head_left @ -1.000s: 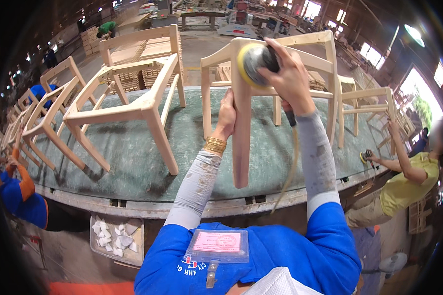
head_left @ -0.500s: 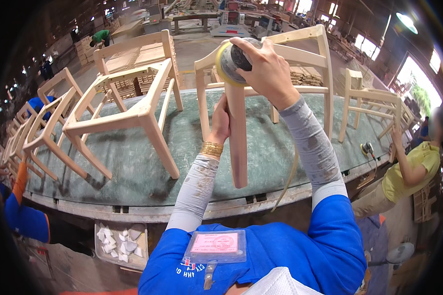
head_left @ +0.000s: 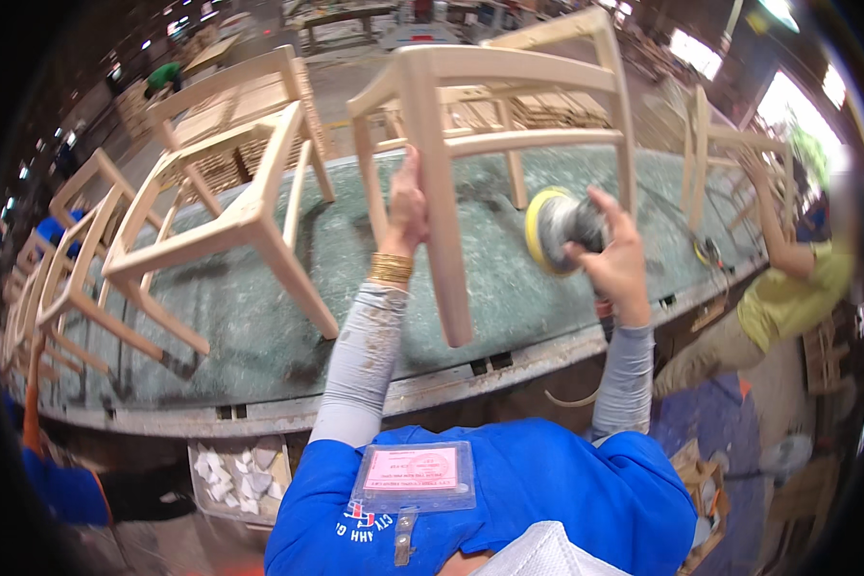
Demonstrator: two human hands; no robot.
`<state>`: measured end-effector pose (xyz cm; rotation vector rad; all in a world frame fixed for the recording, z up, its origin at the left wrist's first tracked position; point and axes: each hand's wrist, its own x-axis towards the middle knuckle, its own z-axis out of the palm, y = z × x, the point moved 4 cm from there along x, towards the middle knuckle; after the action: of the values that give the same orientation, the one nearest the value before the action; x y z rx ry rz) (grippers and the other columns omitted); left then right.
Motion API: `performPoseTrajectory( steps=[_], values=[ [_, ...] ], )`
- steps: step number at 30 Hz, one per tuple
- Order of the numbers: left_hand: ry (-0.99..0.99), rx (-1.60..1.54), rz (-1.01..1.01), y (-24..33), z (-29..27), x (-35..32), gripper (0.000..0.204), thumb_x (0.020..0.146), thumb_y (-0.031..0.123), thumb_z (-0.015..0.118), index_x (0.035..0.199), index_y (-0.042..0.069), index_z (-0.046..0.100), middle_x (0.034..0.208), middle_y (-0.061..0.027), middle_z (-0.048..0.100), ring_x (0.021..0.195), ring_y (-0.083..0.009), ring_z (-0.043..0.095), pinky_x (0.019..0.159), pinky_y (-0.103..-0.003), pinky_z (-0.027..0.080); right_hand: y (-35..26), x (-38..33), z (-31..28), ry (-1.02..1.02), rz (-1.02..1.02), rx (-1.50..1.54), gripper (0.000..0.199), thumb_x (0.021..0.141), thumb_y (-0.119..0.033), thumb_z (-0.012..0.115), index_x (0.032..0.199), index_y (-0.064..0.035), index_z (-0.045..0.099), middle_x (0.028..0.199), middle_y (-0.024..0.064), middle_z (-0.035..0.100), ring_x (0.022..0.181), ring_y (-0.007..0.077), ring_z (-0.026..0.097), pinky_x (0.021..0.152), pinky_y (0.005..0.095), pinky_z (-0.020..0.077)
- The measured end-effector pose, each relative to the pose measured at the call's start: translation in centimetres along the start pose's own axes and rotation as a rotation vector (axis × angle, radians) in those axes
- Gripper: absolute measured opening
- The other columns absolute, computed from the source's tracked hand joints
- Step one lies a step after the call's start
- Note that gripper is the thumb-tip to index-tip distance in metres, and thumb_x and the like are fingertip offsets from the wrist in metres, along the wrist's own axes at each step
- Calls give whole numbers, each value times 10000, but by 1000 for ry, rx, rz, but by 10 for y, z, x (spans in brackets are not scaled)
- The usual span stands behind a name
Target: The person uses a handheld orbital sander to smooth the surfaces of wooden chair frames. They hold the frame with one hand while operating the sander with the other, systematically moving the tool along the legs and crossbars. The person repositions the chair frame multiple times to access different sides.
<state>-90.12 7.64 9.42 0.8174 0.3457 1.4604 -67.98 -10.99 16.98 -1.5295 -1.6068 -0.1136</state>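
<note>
Unfinished wooden chair frame: upturned at centre of the green-topped workbench, one leg pointing toward 6 o'clock. Left hand: fingers wrapped around that leg. Right hand: at 3 o'clock of the leg, fingers gripping an orbital sander, yellow pad facing the leg, apart from it. Second chair frame: at 9 o'clock.

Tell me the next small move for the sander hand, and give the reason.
Probably bring the round sander left onto the chair leg. The right hand holds it off the wood, beside the leg with a gap between, while the left hand grips that leg and steadies the unfinished chair frame on the green-topped bench.
</note>
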Motion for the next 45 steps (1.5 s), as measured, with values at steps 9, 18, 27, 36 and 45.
performPoseTrajectory(
  steps=[9, 18, 27, 36, 45],
  values=[
    [-42, 300, 16, 31, 6, 27, 437, 942, 496, 432, 978, 68, 511, 704, -68, 530, 576, -155, 555, 502, -276, 491, 161, -133, 163, -432, 516, -234, 691, 674, -108, 663, 1295, -306, 434, 1044, 213, 494, 899, 436, 592, 768, 501, 494],
    [-5, 293, -8, 35, 15, 47, 515, 960, 551, 296, 961, 77, 498, 719, -86, 544, 583, -189, 557, 524, -280, 498, 224, -155, 209, -485, 521, -355, 632, 719, -140, 652, 1305, -226, 430, 1158, 209, 432, 988, 412, 540, 823, 501, 456],
    [12, 317, -17, 30, 10, 49, 525, 956, 561, 290, 986, 84, 506, 723, -86, 555, 567, -184, 564, 492, -281, 484, 23, -60, 190, -335, 71, 751, 519, 876, -372, 580, 1240, -11, 502, 1180, 242, 539, 1066, 391, 533, 912, 420, 433],
    [7, 328, 5, 25, 14, 36, 414, 930, 505, 454, 1010, 101, 497, 736, -78, 557, 574, -159, 561, 484, -251, 477, -17, -56, 195, -274, 178, 763, 681, 831, -371, 618, 1350, -20, 353, 1188, 264, 501, 1097, 409, 506, 945, 431, 411],
    [68, 430, 44, 28, 28, 28, 390, 930, 467, 480, 1056, 98, 455, 801, -93, 534, 660, -159, 541, 522, -231, 479, 249, -140, 190, -878, 151, -331, 867, 618, -345, 795, 1367, -359, 359, 1207, 184, 519, 1136, 372, 511, 919, 632, 358]
  ],
)
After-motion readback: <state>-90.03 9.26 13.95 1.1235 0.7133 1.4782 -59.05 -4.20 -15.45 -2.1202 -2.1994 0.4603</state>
